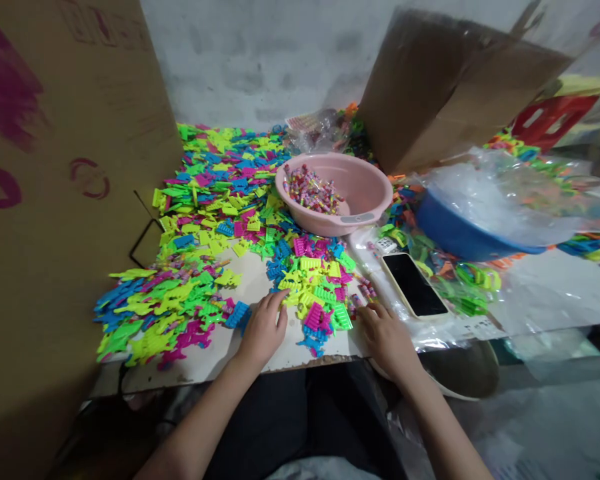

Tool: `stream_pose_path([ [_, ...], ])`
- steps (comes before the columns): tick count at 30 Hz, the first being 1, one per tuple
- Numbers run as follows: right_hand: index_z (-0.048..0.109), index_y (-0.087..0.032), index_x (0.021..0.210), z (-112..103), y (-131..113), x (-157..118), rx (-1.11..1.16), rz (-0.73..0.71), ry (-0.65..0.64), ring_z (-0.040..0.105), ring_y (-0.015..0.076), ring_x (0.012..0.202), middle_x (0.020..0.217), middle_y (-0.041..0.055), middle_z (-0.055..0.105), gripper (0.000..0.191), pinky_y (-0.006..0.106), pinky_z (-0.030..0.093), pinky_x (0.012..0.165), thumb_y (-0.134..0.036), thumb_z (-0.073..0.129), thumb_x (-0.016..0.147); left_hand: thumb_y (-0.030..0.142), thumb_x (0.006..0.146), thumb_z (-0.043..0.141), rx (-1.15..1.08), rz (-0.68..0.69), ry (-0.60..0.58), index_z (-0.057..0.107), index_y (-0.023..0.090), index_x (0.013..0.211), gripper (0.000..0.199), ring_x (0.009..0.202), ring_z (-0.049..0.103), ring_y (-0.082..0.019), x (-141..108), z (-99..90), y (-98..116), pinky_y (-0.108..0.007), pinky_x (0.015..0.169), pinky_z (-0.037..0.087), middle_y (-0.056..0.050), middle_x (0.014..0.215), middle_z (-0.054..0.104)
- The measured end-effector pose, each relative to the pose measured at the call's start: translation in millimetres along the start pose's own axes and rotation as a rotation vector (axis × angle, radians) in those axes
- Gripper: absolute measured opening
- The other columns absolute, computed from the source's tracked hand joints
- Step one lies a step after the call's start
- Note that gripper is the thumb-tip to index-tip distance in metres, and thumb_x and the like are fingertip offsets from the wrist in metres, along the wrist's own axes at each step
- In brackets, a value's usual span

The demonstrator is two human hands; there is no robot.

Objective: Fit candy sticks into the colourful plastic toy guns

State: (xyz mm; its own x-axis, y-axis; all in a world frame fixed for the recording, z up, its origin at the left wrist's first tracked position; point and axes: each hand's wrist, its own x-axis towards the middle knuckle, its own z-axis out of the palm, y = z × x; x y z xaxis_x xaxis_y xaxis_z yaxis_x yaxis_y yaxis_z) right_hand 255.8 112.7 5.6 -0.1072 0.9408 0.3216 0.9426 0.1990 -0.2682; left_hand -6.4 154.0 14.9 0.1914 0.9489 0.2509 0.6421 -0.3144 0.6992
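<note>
1. The left hand [263, 328] is loosely open at the small heap of bright, flat plastic pieces [310, 277], apparently holding nothing.
2. The right hand [387, 335] is half curled beside small multicoloured sticks [367, 289]; I cannot tell its grip.
3. Beyond, the pink oval plastic basin [367, 183] holds sticks; many pieces lie loose, so much work seems left.

A loose heap of plastic pieces [325, 295] is lying on the desk [253, 267], mixing yellow, green, blue and magenta. They are overlapping at all angles, some showing ridged, comb-like faces, others showing jagged outlines. One ridged blue piece [238, 314] is sitting off the heap, just beside the left hand [263, 331]. Small striped sticks [366, 288] are lying scattered at the heap's right edge, near the right hand [387, 339].
</note>
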Motion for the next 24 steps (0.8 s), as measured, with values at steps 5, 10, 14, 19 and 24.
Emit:
stream_pose_path([
  [5,0.056,-0.019,0.081,7.5,4.9,-3.9,-0.050,0.053,0.048,0.057,0.0243,0.068,0.075,0.0095,0.060,0.023,0.037,0.044,0.061,-0.030,0.040,0.094,0.021,0.073,0.064,-0.626,-0.416,0.102,0.051,0.020,0.124,0.053,0.074,0.062,-0.014,-16.2,-14.2,4.8,-0.030,0.076,0.053,0.000,0.084,0.059],
  [10,0.052,-0.021,0.088,-1.5,-1.6,-7.4,0.224,0.181,0.108,0.055,0.0200,0.057,0.066,0.0024,0.058,0.020,0.032,0.042,0.053,-0.040,0.046,0.091,0.013,0.061,0.073,-1.219,-0.838,-0.005,0.048,0.022,0.119,0.063,0.076,0.065,-0.012,-33.1,-29.2,25.1,-0.029,0.081,0.054,0.003,0.080,0.065],
  [14,0.056,-0.019,0.100,-23.5,-38.1,-14.5,0.630,0.218,0.040,0.062,0.0193,0.069,0.083,0.0062,0.066,0.024,0.030,0.049,0.062,-0.041,0.049,0.092,0.012,0.058,0.078,-1.290,-0.831,-0.061,0.051,0.023,0.099,0.051,0.083,0.067,-0.015,-46.0,-30.0,39.1,-0.030,0.080,0.054,0.002,0.090,0.067],
  [19,0.059,-0.021,0.095,-40.9,-93.6,-27.4,0.901,0.110,-0.049,0.064,0.0187,0.085,0.088,0.0061,0.067,0.015,0.029,0.052,0.076,-0.034,0.052,0.093,0.022,0.059,0.082,-1.175,-0.738,-0.220,0.049,0.019,0.085,0.042,0.078,0.063,-0.014,-60.9,-28.2,53.1,-0.028,0.074,0.051,0.003,0.081,0.065],
  [24,0.059,-0.021,0.089,-44.1,-113.8,-32.9,1.017,0.110,-0.055,0.065,0.0167,0.080,0.084,0.0033,0.068,0.011,0.026,0.053,0.071,-0.031,0.055,0.091,0.021,0.065,0.077,-0.961,-0.486,-0.312,0.048,0.020,0.083,0.034,0.068,0.055,-0.011,-69.6,-35.7,61.9,-0.020,0.063,0.041,0.006,0.072,0.056],
])
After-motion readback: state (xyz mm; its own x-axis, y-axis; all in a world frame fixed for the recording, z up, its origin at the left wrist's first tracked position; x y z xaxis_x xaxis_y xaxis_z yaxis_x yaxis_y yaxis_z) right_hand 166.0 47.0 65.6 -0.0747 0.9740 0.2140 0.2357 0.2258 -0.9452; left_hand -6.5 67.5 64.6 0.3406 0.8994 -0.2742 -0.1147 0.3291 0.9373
